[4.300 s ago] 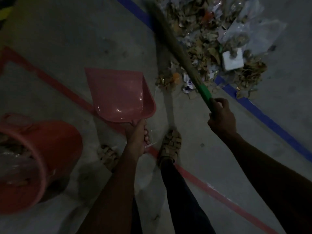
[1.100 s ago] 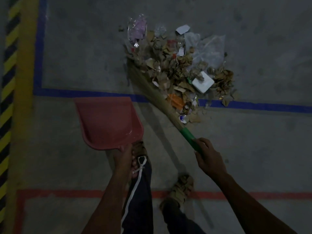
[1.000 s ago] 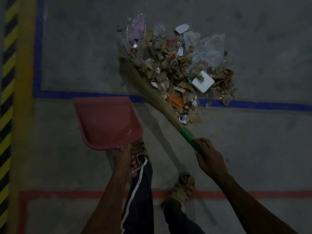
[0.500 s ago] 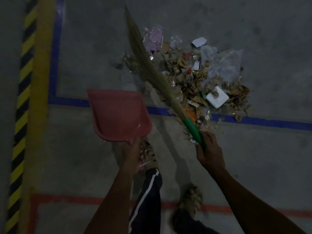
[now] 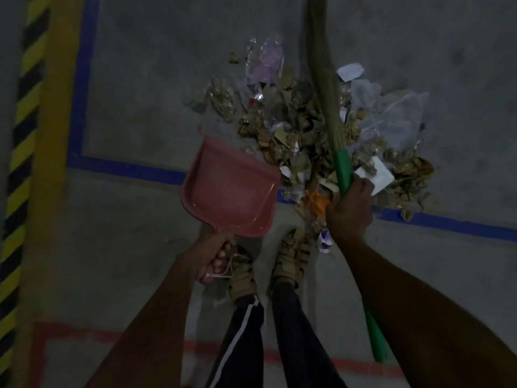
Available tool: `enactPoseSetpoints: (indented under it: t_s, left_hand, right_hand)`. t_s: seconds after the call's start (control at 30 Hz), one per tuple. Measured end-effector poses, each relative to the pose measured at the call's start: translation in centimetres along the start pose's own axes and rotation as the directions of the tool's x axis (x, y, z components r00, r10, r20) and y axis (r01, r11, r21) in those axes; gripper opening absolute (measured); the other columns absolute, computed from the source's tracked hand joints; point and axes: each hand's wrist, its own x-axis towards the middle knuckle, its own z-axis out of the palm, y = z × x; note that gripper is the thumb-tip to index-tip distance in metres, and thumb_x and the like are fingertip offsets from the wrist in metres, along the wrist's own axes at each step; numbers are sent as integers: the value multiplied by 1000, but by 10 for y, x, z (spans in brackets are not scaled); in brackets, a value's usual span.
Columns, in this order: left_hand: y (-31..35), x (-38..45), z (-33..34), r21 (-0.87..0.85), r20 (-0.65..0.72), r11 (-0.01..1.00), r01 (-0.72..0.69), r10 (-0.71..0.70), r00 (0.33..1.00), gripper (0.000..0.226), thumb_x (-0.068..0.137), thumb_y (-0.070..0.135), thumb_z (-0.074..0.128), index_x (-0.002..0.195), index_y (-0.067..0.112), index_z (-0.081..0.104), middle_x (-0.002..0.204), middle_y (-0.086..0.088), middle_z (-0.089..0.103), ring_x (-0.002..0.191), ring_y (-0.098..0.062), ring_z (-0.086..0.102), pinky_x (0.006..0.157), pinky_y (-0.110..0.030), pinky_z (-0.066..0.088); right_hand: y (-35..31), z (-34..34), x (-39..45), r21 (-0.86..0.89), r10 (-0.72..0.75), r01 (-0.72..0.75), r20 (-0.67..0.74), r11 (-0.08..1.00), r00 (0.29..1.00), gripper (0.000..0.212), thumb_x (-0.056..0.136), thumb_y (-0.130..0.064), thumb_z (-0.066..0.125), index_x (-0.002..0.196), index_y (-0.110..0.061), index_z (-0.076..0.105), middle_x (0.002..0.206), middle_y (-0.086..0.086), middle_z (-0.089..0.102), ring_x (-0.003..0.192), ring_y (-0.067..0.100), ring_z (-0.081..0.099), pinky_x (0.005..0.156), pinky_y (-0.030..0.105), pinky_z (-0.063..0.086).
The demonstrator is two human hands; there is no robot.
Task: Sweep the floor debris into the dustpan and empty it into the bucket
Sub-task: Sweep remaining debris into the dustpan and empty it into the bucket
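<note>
The dustpan (image 5: 229,191) handle is gripped by the left hand (image 5: 212,256), fingers curled round it; the pan is held beside the debris (image 5: 302,135). The broom (image 5: 324,88) is clasped at its green handle by the right hand (image 5: 349,211), bristles raised over the pile, which lies across the blue line (image 5: 126,166).

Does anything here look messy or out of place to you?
Yes: a debris pile of dry leaves, paper scraps and clear plastic lies across the blue floor line. The pink dustpan, held by the left hand, looks empty. The right hand holds the broom over the pile.
</note>
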Motion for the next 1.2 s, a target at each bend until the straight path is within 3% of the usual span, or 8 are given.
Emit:
enactPoseSetpoints:
  t_s: [0.13, 0.23, 0.43, 0.53, 0.8, 1.03, 1.13, 1.2]
  left_hand:
    - [-7, 39, 3, 100, 31, 990, 100, -104, 994, 32, 85, 11, 55, 57, 16, 41, 45, 0, 33, 30, -11, 23, 38, -12, 18]
    - [-13, 74, 7, 122, -16, 985, 123, -122, 992, 30, 83, 12, 57, 56, 17, 43, 46, 1, 33, 34, -11, 23, 40, -12, 20]
    - [-27, 118, 16, 42, 18, 988, 149, -150, 988, 33, 87, 13, 51, 56, 17, 40, 42, 3, 30, 30, -10, 21, 38, -10, 19]
    - [-24, 133, 17, 34, 42, 991, 133, -134, 990, 34, 88, 11, 49, 56, 16, 38, 42, 1, 28, 27, -11, 21, 37, -8, 19]
    - [13, 168, 11, 241, 0, 963, 121, -125, 992, 36, 86, 16, 52, 53, 17, 39, 42, 3, 27, 28, -10, 19, 38, -10, 14]
    - [59, 186, 26, 430, -35, 898, 94, -88, 996, 36, 85, 18, 53, 52, 20, 38, 42, 4, 28, 30, -10, 18, 36, -12, 16]
    - [72, 191, 39, 455, -34, 889, 60, -50, 998, 38, 89, 19, 51, 53, 18, 40, 41, 3, 29, 28, -10, 18, 34, -11, 17]
    - [74, 193, 41, 468, -27, 883, 41, -32, 999, 40, 93, 20, 49, 54, 17, 42, 42, 2, 29, 28, -11, 19, 34, -12, 17]
  right_hand:
    - [9, 25, 32, -11, 55, -54, 96, 998, 994, 61, 88, -26, 66, 139, -8, 38, 127, 16, 47, 102, 42, 58, 65, 40, 38]
    - [17, 40, 59, 22, 69, -72, 130, 997, 989, 77, 85, -40, 72, 143, -8, 33, 129, 18, 45, 106, 43, 56, 71, 45, 45]
    - [41, 62, 69, 46, -107, 102, 123, 994, 987, 67, 76, -34, 55, 137, -13, 33, 120, 19, 49, 93, 40, 58, 67, 44, 46]
    - [46, 75, 81, -5, -152, 153, 94, 988, 984, 63, 76, -19, 63, 130, -19, 32, 116, 15, 55, 81, 40, 62, 61, 46, 52]
    - [71, 100, 96, -82, -117, 115, -23, 990, 993, 78, 77, -12, 62, 148, -18, 29, 144, 12, 44, 103, 39, 55, 69, 44, 47]
    - [110, 116, 74, -78, -207, 216, 105, 973, 973, 73, 83, -12, 65, 148, -13, 33, 147, 13, 43, 115, 39, 54, 72, 45, 53]
    - [126, 115, 65, -89, -321, 344, 203, 935, 925, 78, 79, -23, 71, 148, -13, 35, 148, 14, 45, 108, 37, 60, 63, 39, 54]
    - [132, 111, 59, -109, -367, 404, 253, 908, 895, 76, 79, -44, 52, 146, -13, 39, 145, 13, 47, 103, 37, 62, 57, 36, 49]
